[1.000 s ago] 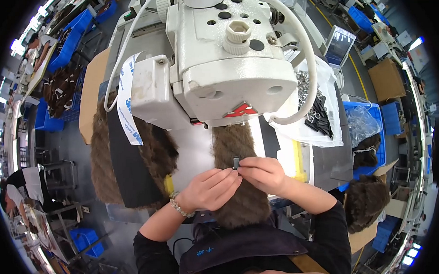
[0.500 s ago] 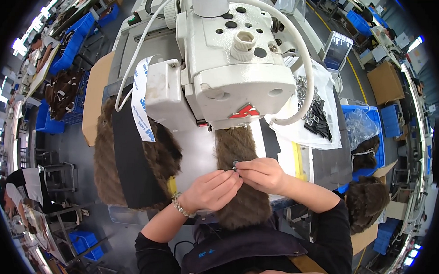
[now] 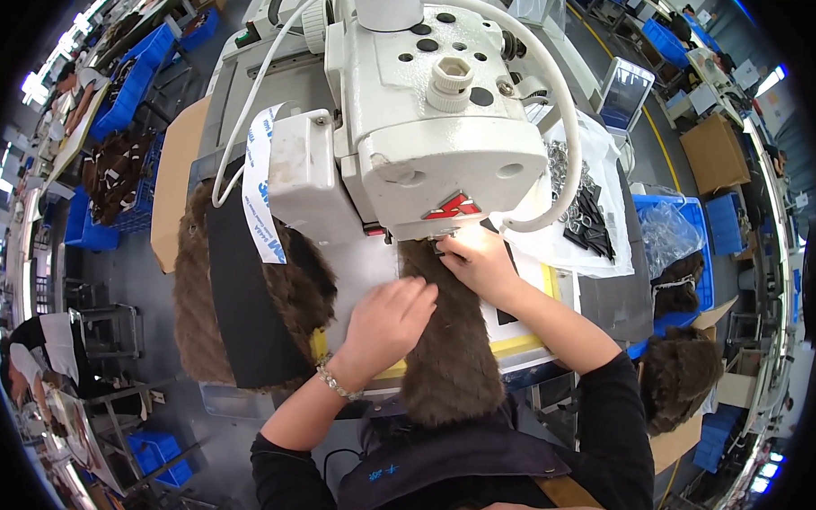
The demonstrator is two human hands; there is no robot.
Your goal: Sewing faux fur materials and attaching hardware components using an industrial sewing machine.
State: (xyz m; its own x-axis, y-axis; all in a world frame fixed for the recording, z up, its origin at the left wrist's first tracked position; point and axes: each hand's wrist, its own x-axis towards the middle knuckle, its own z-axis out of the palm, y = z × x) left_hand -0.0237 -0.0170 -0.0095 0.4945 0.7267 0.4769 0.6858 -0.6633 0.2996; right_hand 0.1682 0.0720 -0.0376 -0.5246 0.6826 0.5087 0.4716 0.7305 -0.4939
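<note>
The long brown fur strip (image 3: 456, 365) lies at six o'clock from the white metal machine head (image 3: 443, 162). Likely soft, light; grasp side edges. Left hand (image 3: 386, 322), right hand (image 3: 479, 265): finger closure indeterminable.

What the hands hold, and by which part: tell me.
The left hand is partly over the brown fur strip, no grip visible; whether the right hand, by the machine head, pinches anything cannot be told.

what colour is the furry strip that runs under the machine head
The furry strip is brown with darker shading, best seen in the head view.
</note>
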